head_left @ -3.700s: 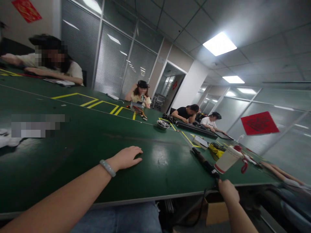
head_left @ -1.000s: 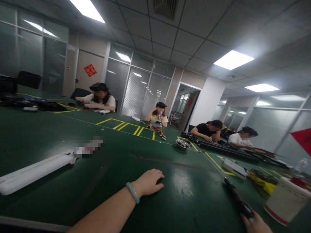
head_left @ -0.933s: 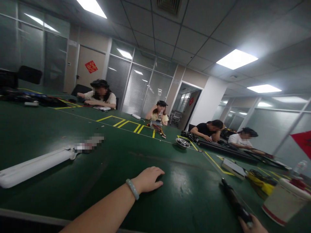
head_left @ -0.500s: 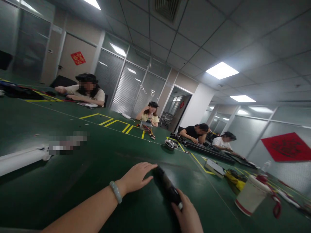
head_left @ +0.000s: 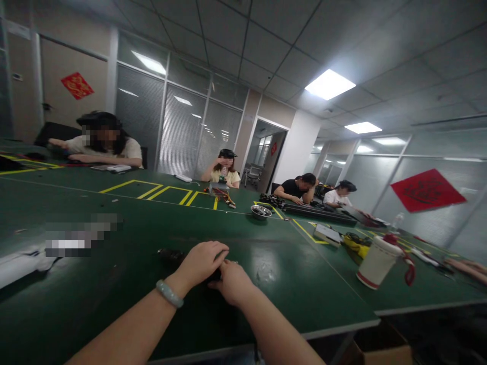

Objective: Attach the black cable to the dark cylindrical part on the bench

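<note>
A long black cylinder-like object (head_left: 172, 256) lies tilted sideways just above or on the green table, and its far end pokes out to the left of my hands. My left hand (head_left: 201, 261) is wrapped over its middle, fingers bent and thumb pressed in. From the right, my right hand (head_left: 234, 281) grips its near end, its fingertips touching those of my left. Both hands cover most of the object, so its exact kind cannot be made out. A pale green bangle (head_left: 169, 294) circles my left wrist.
A metal bowl (head_left: 261, 212) stands beyond my hands. Right of it are a grey box (head_left: 327, 234), yellow items (head_left: 355, 246) and a white cup (head_left: 378, 263) with a red strap. A white object (head_left: 21, 267) lies left. Several people sit around the green table (head_left: 125, 314).
The black object has swung from pointing away to lying more sideways, moving left. My left hand has closed over it, and my right hand has come in beside the left. The view has turned right.
</note>
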`<state>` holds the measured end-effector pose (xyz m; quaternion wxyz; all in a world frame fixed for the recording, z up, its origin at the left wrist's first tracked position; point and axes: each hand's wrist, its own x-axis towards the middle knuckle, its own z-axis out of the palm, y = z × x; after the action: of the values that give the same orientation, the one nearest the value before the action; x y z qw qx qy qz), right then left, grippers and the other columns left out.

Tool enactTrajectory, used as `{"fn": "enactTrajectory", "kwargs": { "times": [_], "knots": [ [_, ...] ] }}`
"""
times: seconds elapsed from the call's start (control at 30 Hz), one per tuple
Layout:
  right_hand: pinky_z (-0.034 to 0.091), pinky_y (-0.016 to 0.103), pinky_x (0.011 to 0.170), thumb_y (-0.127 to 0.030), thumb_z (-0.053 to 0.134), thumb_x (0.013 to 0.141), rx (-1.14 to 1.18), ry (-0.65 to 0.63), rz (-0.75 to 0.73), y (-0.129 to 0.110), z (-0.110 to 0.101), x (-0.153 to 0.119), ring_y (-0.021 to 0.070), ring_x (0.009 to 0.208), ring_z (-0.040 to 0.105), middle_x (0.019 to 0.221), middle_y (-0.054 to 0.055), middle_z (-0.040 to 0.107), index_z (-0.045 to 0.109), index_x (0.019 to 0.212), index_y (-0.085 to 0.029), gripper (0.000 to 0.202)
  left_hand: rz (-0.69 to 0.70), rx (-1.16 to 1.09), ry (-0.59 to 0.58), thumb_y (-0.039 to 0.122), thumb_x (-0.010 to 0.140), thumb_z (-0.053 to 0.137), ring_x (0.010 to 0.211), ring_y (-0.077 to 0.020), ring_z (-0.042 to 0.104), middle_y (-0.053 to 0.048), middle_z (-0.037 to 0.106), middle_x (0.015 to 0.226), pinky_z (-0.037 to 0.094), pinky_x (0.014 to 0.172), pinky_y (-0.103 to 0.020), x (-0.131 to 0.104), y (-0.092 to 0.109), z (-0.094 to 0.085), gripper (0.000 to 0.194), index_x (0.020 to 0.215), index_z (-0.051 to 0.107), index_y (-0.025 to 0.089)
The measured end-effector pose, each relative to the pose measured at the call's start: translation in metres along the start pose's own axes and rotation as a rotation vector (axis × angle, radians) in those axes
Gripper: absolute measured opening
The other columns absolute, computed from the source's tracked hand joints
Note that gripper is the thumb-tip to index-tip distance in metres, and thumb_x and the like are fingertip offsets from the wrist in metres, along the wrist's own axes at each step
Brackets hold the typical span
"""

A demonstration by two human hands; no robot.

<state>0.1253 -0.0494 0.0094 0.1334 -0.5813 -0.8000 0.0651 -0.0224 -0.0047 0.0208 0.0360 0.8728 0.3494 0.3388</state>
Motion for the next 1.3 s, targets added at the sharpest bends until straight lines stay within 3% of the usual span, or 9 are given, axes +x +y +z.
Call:
{"fn": "enactTrajectory", "kwargs": {
  "times": [0.2,0.37,0.53,0.63,0.77,0.87,0.97,1.13,1.3],
  "knots": [
    [0.044,0.038,0.097,-0.043,0.071,0.077,0.011,-0.122,-0.096,0.018,-0.004,0.047,0.0296,0.110,0.060,0.121,0.010,0.064,0.059,0.126,-0.021,0.055,-0.195,-0.070,-0.151,0.051,0.097,0.028,0.111,-0.0210,0.060,-0.004,0.063,0.125,0.045,0.094,-0.034,-0.001,-0.016,0.002,0.048,0.125,0.060,0.028],
    [0.035,0.051,0.105,-0.043,0.067,0.080,-0.037,-0.156,-0.166,0.018,-0.002,0.075,0.0356,0.124,0.049,0.143,0.017,0.043,0.039,0.144,-0.022,0.072,-0.246,-0.007,-0.159,0.057,0.096,0.023,0.122,-0.0242,0.053,-0.007,0.055,0.137,0.039,0.103,-0.040,-0.001,-0.033,0.005,0.058,0.138,0.048,0.024],
    [0.036,0.050,0.105,-0.053,0.074,0.071,0.218,-0.232,-0.127,0.026,-0.004,0.087,0.0354,0.129,0.044,0.145,0.017,0.040,0.027,0.149,-0.023,0.096,-0.277,0.062,-0.157,0.062,0.095,0.024,0.127,-0.0262,0.049,-0.011,0.046,0.144,0.037,0.106,-0.042,-0.003,-0.052,0.008,0.067,0.147,0.033,0.021],
    [0.042,0.038,0.100,-0.057,0.075,0.068,0.365,-0.180,-0.034,0.048,-0.022,0.075,0.0295,0.123,0.050,0.141,0.020,0.045,0.020,0.151,-0.014,0.109,-0.282,0.068,-0.177,0.063,0.093,0.028,0.125,-0.0263,0.051,-0.011,0.051,0.140,0.038,0.104,-0.041,-0.004,-0.056,0.006,0.068,0.146,0.035,0.021],
    [0.048,0.035,0.084,-0.061,0.058,0.082,0.213,-0.067,0.249,0.084,-0.058,0.033,0.0257,0.098,0.064,0.111,0.016,0.066,0.059,0.122,-0.011,0.064,-0.186,0.055,-0.230,0.063,0.090,0.040,0.121,-0.0252,0.053,-0.007,0.058,0.133,0.038,0.104,-0.039,-0.002,-0.049,0.003,0.057,0.132,0.054,0.027],
    [0.051,0.031,0.065,-0.069,0.053,0.081,0.222,-0.471,0.351,0.100,-0.073,-0.006,0.0213,0.068,0.067,0.078,0.012,0.070,0.068,0.093,-0.010,0.062,-0.118,0.073,-0.234,0.056,0.079,0.062,0.119,-0.0265,0.054,-0.007,0.057,0.132,0.037,0.105,-0.038,0.000,-0.044,0.007,0.063,0.133,0.052,0.027],
    [0.051,0.027,0.055,-0.064,0.058,0.080,0.291,-0.686,0.301,0.096,-0.067,-0.032,0.0178,0.057,0.065,0.069,0.008,0.070,0.067,0.081,-0.013,0.052,-0.122,0.096,-0.221,0.046,0.081,0.063,0.120,-0.0263,0.053,-0.006,0.058,0.131,0.036,0.106,-0.038,0.002,-0.043,0.014,0.057,0.133,0.051,0.027],
    [0.048,0.024,0.051,-0.047,0.059,0.082,0.202,-0.555,0.271,0.070,-0.042,-0.033,0.0166,0.053,0.063,0.063,0.006,0.069,0.064,0.062,-0.015,0.038,-0.134,0.106,-0.240,0.041,0.083,0.062,0.119,-0.0258,0.054,-0.005,0.059,0.130,0.036,0.105,-0.039,0.003,-0.041,0.016,0.049,0.130,0.053,0.029],
    [0.045,0.023,0.056,-0.045,0.059,0.080,0.176,-0.565,0.227,0.050,-0.044,-0.014,0.0164,0.061,0.065,0.061,0.003,0.069,0.062,0.053,-0.018,0.039,-0.185,0.084,-0.282,0.041,0.080,0.064,0.116,-0.0256,0.056,-0.003,0.061,0.128,0.039,0.102,-0.038,0.003,-0.044,0.005,0.047,0.125,0.056,0.031]
  ]
}}
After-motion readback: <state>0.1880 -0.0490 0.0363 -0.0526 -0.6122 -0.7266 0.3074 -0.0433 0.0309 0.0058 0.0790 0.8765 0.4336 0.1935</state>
